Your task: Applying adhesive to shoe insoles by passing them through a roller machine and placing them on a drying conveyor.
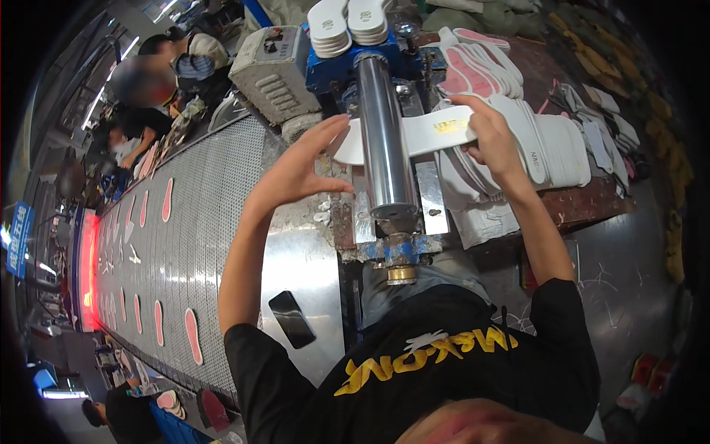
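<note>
A white insole (429, 135) with gold print passes beneath a shiny steel roller (383, 140), its two ends sticking out on either side. At the right end, my right hand (494, 140) grips it between thumb and fingers. My left hand (299, 169) is open beside the other end, thumb spread away from the fingers. Its fingertips are close to the insole's edge; whether they touch I cannot tell. The roller juts toward me from a blue machine (320, 72). The middle of the insole is hidden behind the roller.
Piled white insoles (562, 152) lie right of the roller, with pink-and-white ones (481, 68) behind. Two small stacks (329, 28) sit atop the machine. On the left, a conveyor (237, 244) carries several pink insoles. A phone (291, 320) rests on a metal plate. Other people (203, 59) work at far left.
</note>
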### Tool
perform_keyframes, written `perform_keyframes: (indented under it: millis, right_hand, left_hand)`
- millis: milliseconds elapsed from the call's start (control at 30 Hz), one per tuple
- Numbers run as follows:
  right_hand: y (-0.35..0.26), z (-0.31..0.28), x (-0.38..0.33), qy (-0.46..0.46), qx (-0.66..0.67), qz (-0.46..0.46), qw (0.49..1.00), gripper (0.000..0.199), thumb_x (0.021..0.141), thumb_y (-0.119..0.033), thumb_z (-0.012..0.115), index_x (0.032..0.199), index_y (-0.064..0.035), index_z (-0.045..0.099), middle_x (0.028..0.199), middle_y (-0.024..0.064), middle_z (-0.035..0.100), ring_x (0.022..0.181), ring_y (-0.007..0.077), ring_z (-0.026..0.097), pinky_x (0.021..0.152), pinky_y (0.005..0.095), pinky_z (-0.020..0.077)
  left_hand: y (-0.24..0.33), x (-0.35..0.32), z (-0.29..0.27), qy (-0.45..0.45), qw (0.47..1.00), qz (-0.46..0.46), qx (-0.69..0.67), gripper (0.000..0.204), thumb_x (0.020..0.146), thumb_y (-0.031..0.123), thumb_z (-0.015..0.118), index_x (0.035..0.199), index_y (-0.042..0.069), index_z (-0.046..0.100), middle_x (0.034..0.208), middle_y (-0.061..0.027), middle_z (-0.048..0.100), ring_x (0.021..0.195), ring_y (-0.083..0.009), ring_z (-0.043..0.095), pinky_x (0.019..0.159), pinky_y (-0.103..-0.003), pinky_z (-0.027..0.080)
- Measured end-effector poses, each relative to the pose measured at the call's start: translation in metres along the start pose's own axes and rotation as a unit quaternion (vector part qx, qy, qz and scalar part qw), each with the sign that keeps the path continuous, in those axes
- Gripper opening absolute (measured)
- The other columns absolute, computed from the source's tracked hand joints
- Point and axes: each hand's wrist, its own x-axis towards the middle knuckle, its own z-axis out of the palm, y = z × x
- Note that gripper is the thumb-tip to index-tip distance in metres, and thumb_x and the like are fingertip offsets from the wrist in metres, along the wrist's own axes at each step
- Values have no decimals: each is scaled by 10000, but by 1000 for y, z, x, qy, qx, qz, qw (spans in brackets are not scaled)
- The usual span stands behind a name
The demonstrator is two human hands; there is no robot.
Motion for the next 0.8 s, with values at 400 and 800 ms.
perform_keyframes:
  millis: [400,800]
  right_hand:
    - [36,-25,-4,63,-130,-73,987,67,908,-144,555,931,-89,524,587,-87,362,503,1,289,444,182,207]
    - [89,-43,-36,-2,27,46,999,118,912,-114,566,986,-22,557,799,47,591,537,34,437,438,163,313]
  left_hand:
    - [-67,-86,-19,29,995,-97,-10,903,608,255,826,1384,134,381,1403,-59,409,1258,-257,412,1063,-398,320]
    - [-25,-276,141,540,445,-401,-591,494,978,395,373,1262,-5,436,1214,-143,559,1061,-245,595,903,-389,495]
